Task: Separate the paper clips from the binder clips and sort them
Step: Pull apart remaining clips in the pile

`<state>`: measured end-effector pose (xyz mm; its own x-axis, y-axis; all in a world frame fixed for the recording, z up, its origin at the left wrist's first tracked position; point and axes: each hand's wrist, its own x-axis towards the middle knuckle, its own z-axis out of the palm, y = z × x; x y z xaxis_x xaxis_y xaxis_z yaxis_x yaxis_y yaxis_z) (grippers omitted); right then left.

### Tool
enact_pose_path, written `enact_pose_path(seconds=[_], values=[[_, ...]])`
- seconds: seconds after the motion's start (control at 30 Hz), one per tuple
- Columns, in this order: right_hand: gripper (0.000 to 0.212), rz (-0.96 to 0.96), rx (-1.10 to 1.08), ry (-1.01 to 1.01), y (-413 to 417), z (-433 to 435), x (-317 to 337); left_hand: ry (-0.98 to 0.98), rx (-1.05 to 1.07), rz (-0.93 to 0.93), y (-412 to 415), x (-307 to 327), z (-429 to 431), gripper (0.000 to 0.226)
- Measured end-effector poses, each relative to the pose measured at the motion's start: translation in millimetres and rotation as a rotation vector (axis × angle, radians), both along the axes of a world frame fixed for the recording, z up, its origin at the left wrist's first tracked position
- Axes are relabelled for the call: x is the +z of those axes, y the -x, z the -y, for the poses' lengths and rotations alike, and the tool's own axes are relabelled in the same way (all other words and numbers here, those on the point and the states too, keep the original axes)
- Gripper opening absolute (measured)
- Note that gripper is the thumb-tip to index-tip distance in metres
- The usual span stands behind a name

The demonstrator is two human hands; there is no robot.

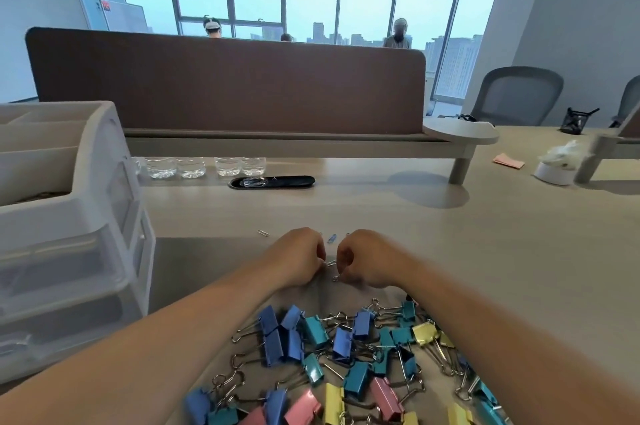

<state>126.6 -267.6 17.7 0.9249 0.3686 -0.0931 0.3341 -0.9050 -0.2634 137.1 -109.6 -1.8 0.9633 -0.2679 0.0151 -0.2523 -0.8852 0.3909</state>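
Observation:
A heap of blue, teal, yellow and pink binder clips [346, 355] lies on the desk between my forearms, close to me. Beyond the heap my left hand [298, 256] and my right hand [365, 260] sit knuckle to knuckle with fingers curled. Between their fingertips are small silver paper clips [333, 269], pinched from both sides. A blue paper clip [331, 238] lies just past the hands, and a silver paper clip [263, 233] lies farther left on the desk.
A white plastic drawer unit [69, 251] stands at the left edge. Water bottles [204, 166] and a black cable slot [272, 182] sit at the back under the brown divider [225, 78]. A white round container [554, 172] and a pink note [508, 161] lie at right.

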Motion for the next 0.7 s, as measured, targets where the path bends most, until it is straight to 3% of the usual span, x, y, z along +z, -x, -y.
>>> enact_pose_path(seconds=[0.17, 0.47, 0.7], values=[[0.019, -0.022, -0.038, -0.01, 0.1, -0.2, -2.4, 0.015, 0.005, 0.006, -0.8, -3.1, 0.3, 0.01], [0.005, 0.065, -0.035, -0.037, 1.4, 1.4, -4.2, -0.025, -0.028, 0.023, 0.3, -8.6, -5.7, 0.009], [0.012, 0.123, -0.059, -0.108, -9.9, -4.4, -7.2, -0.051, 0.014, 0.062, -1.0, -0.2, -21.8, 0.006]])
